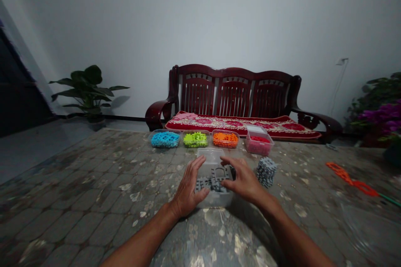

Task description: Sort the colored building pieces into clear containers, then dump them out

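Head view: left hand (190,183) and right hand (244,178), fingers parted, flank clear box (216,201) of grey pieces (213,184) on tile-patterned desk (150,187). Grey stack (266,172) right. Behind: dark wooden sofa (236,96), pale wall (238,21), potted plant (89,87) left.

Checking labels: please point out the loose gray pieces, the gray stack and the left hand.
Loose gray pieces (214,184): head view, pile's middle.
Gray stack (267,172): head view, its side.
Left hand (189,187): head view, hand's back.

There's a dark wooden bench (216,96) beyond the table's (94,200) far edge, leafy plant (87,89) off its far-left corner, purple flowers (384,117) far right!
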A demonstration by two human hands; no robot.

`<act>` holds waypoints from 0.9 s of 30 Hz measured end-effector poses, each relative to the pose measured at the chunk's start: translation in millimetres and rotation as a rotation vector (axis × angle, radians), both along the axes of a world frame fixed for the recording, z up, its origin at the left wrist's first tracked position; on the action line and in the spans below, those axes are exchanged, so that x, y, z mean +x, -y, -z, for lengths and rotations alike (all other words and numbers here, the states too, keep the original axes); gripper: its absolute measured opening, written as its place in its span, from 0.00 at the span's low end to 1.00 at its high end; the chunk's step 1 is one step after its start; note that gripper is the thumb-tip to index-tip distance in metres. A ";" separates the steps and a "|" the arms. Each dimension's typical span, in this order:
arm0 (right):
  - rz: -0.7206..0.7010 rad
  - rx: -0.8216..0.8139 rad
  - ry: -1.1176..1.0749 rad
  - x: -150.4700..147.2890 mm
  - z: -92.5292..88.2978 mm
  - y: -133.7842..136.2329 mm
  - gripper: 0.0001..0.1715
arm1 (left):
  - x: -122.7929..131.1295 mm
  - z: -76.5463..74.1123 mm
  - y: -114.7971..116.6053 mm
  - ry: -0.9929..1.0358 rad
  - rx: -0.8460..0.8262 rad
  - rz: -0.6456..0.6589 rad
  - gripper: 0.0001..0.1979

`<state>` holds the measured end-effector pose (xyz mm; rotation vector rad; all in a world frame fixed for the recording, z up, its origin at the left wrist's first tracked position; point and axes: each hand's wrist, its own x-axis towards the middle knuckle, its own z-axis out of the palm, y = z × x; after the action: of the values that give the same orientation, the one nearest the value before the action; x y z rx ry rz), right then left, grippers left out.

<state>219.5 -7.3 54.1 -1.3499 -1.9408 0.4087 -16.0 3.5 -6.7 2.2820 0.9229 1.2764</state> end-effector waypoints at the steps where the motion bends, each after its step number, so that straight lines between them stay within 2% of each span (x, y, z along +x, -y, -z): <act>1: 0.008 0.012 -0.003 1.7 1.0 -1.9 0.39 | -0.3 -0.5 0.1 -0.001 -0.001 0.001 0.39; 8: 0.011 -0.023 -0.092 14.2 2.8 -7.7 0.28 | -0.3 -2.3 0.3 -0.019 -0.002 0.011 0.40; 12: 0.037 0.020 -0.105 12.2 4.0 -6.3 0.22 | -0.4 -1.5 -0.1 -0.022 -0.014 0.014 0.40; 23: 0.246 0.105 -0.126 33.6 11.2 -17.3 0.21 | -0.4 -3.4 0.0 -0.018 -0.008 0.024 0.38; 25: 0.247 0.111 -0.158 32.6 8.5 -15.3 0.20 | -0.5 -3.6 0.1 -0.018 -0.005 0.028 0.38; 27: 0.189 0.089 -0.169 25.0 1.7 -10.3 0.18 | -0.5 -3.8 0.4 -0.020 0.001 0.031 0.37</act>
<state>244.5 3.0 52.4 -1.3803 -1.6589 0.3288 -16.5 3.1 -2.9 2.3048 0.8897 1.2442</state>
